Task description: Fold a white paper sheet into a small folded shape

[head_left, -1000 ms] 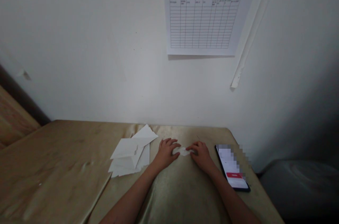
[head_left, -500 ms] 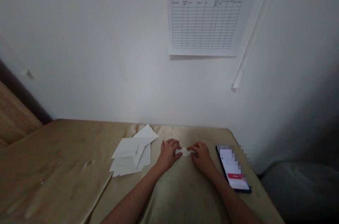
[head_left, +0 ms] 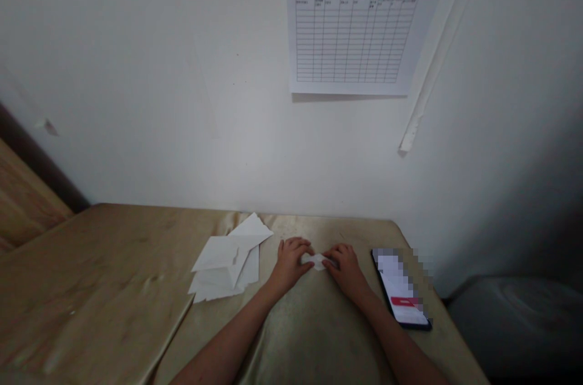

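Note:
A small piece of white paper [head_left: 318, 262] is pinched between both hands, low over the gold-brown covered surface [head_left: 314, 324]. My left hand [head_left: 291, 260] grips its left end between thumb and fingers. At the right end, my right hand [head_left: 345, 265] holds it with the thumb and fingertips. Only the middle of the paper shows; its ends are hidden by the fingers. To the left of my left hand lies a loose pile of white paper sheets [head_left: 218, 254], some with torn edges.
A phone [head_left: 401, 291] with a lit screen lies right of my right forearm. Behind the surface rises a white wall [head_left: 182, 99] with a printed table sheet [head_left: 353, 39] taped on it. A dark rounded object [head_left: 514, 318] stands beyond the right edge.
My right hand's fingertips have shifted slightly left along the paper, closer to the left hand. The pile and the phone have stayed where they were.

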Available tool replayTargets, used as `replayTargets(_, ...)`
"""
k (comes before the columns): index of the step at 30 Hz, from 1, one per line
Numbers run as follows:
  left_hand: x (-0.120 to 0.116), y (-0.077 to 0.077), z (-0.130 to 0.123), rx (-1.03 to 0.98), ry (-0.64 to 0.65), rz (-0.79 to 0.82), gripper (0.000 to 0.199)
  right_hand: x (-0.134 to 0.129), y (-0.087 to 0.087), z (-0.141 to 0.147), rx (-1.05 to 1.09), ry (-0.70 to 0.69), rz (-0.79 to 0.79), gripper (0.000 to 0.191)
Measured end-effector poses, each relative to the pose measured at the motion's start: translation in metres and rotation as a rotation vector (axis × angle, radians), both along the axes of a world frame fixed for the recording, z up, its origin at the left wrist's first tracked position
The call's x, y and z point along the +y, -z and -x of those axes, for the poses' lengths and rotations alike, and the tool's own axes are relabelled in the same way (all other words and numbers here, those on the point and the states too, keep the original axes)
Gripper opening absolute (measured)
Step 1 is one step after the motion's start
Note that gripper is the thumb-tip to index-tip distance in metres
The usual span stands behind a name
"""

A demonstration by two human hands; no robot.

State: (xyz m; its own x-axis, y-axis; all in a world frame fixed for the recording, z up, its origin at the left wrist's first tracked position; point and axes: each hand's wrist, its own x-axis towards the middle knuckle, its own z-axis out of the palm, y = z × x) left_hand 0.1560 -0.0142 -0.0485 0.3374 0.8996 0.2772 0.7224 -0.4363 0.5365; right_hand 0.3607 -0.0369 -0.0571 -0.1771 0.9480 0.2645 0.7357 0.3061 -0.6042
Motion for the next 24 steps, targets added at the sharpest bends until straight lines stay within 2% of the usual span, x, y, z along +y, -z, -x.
replayTargets(10, -0.0007, 0.0029, 0.0031, -0.024, 0.033, -0.106, 0.025, 0.0000, -0.0057, -0.0017, 0.097, 0.023, -0.099, 0.011)
replayTargets(19, -0.0017, 0.0048, 0.0021, 0.034, 0.047, -0.166, 0.015, 0.0015, 0.0024, -0.0038, -0.022, 0.021, -0.240, 0.008)
replayTargets(24, -0.0015, 0.0042, 0.0028, 0.059, 0.048, -0.153, 0.013, -0.0018, -0.0008, -0.0038, -0.051, -0.027, -0.265, 0.010)
